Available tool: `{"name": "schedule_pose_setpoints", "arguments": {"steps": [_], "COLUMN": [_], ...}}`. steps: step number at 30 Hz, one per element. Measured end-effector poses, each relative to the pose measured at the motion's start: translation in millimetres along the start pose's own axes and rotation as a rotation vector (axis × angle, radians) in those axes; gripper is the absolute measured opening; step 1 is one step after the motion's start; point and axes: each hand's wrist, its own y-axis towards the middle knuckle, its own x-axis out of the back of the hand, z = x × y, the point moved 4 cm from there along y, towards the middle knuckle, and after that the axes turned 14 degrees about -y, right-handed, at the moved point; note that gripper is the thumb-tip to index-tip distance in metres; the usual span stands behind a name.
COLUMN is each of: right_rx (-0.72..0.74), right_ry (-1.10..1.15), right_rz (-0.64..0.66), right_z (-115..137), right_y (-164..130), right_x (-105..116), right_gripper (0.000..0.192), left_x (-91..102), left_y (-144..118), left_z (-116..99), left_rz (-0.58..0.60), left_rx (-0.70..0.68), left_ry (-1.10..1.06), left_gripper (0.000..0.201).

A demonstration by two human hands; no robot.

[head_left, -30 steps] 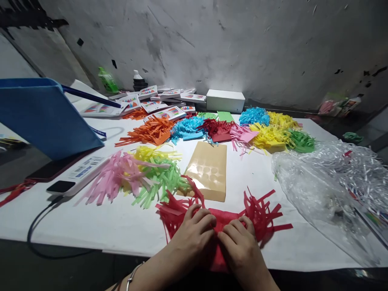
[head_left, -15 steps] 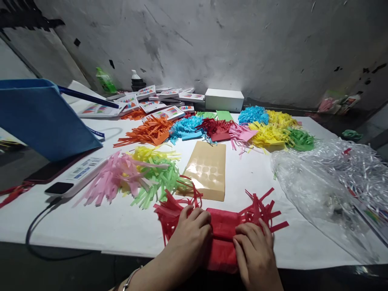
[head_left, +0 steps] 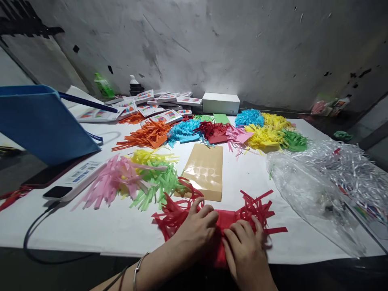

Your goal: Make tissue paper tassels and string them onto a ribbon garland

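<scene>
Red tissue paper [head_left: 226, 218] with cut fringe at both ends lies at the table's front edge, its plain middle between my hands. My left hand [head_left: 198, 224] curls over the left part of it, fingers bent down onto the paper. Opposite, my right hand [head_left: 245, 244] presses on the right part with bent fingers, the fingertips close to the left hand's. Both thumbs are largely hidden. The red fringe [head_left: 256, 210] spreads out beyond the right hand, and more red strips stick out left of the left hand. Just behind sits a tan envelope [head_left: 204, 169] with round clear stickers.
Pink fringe [head_left: 113, 178] and green fringe [head_left: 159, 182] lie to the left, beside a white device [head_left: 74, 180] with a cable. Coloured tassels, printed boxes [head_left: 163, 117] and a white box [head_left: 221, 104] line the back. A clear plastic bag [head_left: 303, 194] lies right; a blue case [head_left: 45, 121] stands left.
My hands have come closer together over the red tissue paper, the left moving right and the right moving slightly left. Less of its plain middle shows now. The view has shifted slightly.
</scene>
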Motion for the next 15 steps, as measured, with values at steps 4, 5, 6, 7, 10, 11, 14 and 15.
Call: {"name": "schedule_pose_setpoints", "arguments": {"steps": [4,5,6,7,10,11,14,15], "right_rx": [0.086,0.087,0.071,0.038,-0.181,-0.297,-0.662,-0.770], "right_ry": [-0.059,-0.049,-0.031,-0.011,0.085,0.142,0.307,0.331], "right_rz": [-0.053,-0.064,-0.069,-0.072,-0.147,-0.196,-0.372,-0.431], "right_z": [7,8,7,5,-17,-30,-84,-105], "right_y": [8,10,13,16,27,28,16,6], "right_x": [-7,-8,-9,-8,1,6,26,35], "right_gripper": [0.027,0.027,0.026,0.023,0.020,0.018,0.015,0.019], "left_x": [10.4,10.0,7.3,3.0,-12.7,-16.6,-18.9,-16.5], "left_y": [-2,-5,-8,-11,-17,-17,-13,-10], "left_z": [-12,-15,-18,-20,-12,-7,7,11], "left_rz": [-0.173,-0.186,-0.164,-0.126,-0.015,0.000,-0.010,-0.023], "left_rx": [-0.103,-0.142,-0.167,-0.174,-0.067,-0.026,0.011,0.006], "left_ry": [-0.162,-0.220,-0.267,-0.298,-0.273,-0.237,-0.118,-0.089], "left_gripper": [0.017,0.016,0.014,0.012,0.016,0.025,0.036,0.033]}}
